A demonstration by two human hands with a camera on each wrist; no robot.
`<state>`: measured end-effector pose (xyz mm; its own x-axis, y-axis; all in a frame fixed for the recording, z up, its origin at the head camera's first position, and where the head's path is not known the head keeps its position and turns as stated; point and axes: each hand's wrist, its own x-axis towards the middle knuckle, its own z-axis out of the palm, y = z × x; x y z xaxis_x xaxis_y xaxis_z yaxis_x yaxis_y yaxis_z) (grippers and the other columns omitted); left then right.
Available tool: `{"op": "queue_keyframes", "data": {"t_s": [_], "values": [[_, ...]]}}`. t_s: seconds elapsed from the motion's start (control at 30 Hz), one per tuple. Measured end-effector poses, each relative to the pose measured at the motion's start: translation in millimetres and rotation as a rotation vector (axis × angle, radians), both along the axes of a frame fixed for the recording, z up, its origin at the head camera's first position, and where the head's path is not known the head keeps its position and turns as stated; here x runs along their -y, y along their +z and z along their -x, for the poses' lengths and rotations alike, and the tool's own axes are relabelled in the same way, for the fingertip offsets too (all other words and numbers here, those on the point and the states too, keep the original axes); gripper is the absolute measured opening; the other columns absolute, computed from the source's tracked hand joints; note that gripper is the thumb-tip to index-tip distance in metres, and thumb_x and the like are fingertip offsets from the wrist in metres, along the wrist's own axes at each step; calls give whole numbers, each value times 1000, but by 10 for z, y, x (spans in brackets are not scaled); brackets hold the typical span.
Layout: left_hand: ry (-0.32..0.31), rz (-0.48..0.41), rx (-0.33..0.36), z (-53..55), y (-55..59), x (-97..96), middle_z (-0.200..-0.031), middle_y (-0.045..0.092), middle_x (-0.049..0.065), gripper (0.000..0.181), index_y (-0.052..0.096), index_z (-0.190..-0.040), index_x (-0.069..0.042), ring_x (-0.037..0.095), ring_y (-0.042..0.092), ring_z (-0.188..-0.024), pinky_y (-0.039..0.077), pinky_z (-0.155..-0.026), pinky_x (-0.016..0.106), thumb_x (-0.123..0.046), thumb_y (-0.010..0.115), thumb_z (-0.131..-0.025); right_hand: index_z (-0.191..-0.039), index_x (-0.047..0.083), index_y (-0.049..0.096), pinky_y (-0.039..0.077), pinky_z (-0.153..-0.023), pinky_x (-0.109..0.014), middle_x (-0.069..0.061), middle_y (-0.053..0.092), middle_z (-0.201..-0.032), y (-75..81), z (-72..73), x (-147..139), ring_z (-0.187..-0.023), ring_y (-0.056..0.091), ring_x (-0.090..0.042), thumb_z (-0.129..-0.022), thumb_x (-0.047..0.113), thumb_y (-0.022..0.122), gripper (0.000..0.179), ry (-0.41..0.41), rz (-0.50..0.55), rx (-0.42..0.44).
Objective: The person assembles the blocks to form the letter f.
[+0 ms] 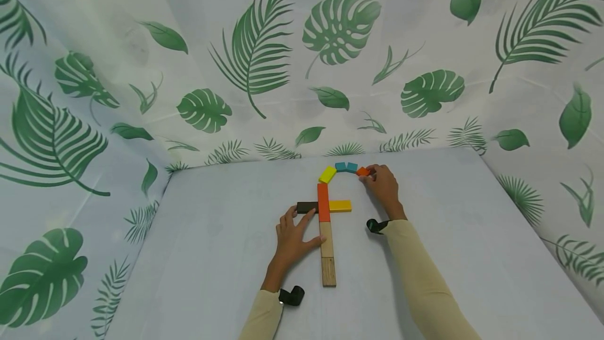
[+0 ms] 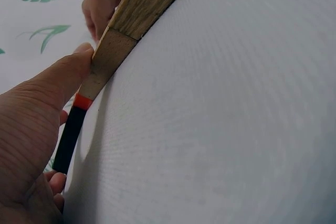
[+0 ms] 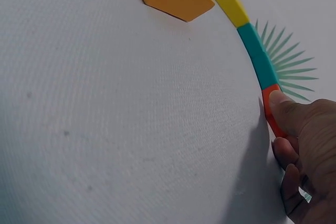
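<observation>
A line of flat blocks lies on the white table. My right hand (image 1: pixel 384 185) pinches a small orange block (image 1: pixel 363 171) at the right end of a curve; in the right wrist view the thumb presses on it, right beside two teal blocks (image 3: pixel 257 56). A bright yellow block (image 1: pixel 327 174) joins the curve to a long red-orange block (image 1: pixel 323 202). My left hand (image 1: pixel 291 240) spreads beside the stem, its thumb against a tan wooden block (image 2: pixel 110 56) and its fingertips at a black block (image 1: pixel 308 208). Opposite the black one lies a golden-yellow block (image 1: pixel 340 205).
A darker wood-grained block (image 1: pixel 329 272) ends the stem nearest me. Behind the white tabletop (image 1: pixel 212 240) hangs a leaf-printed cloth (image 1: pixel 278 119), also on both sides. Black wrist cameras (image 1: pixel 291 296) are strapped over the beige sleeves (image 1: pixel 427 277).
</observation>
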<state>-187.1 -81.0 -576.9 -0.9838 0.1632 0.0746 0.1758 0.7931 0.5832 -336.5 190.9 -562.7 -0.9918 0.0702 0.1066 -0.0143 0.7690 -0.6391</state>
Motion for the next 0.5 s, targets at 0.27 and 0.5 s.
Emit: {"op": "queue_keyframes", "data": {"t_s": [0.27,0.5], "values": [[4,6,19,8,-1,-8,-157,18,13,76,40,-149,-36,28,26,-134,26,-98,47,-62,67,-82,-118,0,62,44,-79,-40,-18,57,-103,-7,-6,-6,-86,52,-29,-92,26,69,37,-2,8,-21],[7,23,17,13,-10,-12,-157,18,12,77,39,-149,-37,28,26,-135,27,-98,46,-63,66,-82,-118,1,62,44,-78,-40,-17,57,-103,-6,-15,4,-86,52,-29,-92,27,69,37,-5,2,-24]]}}
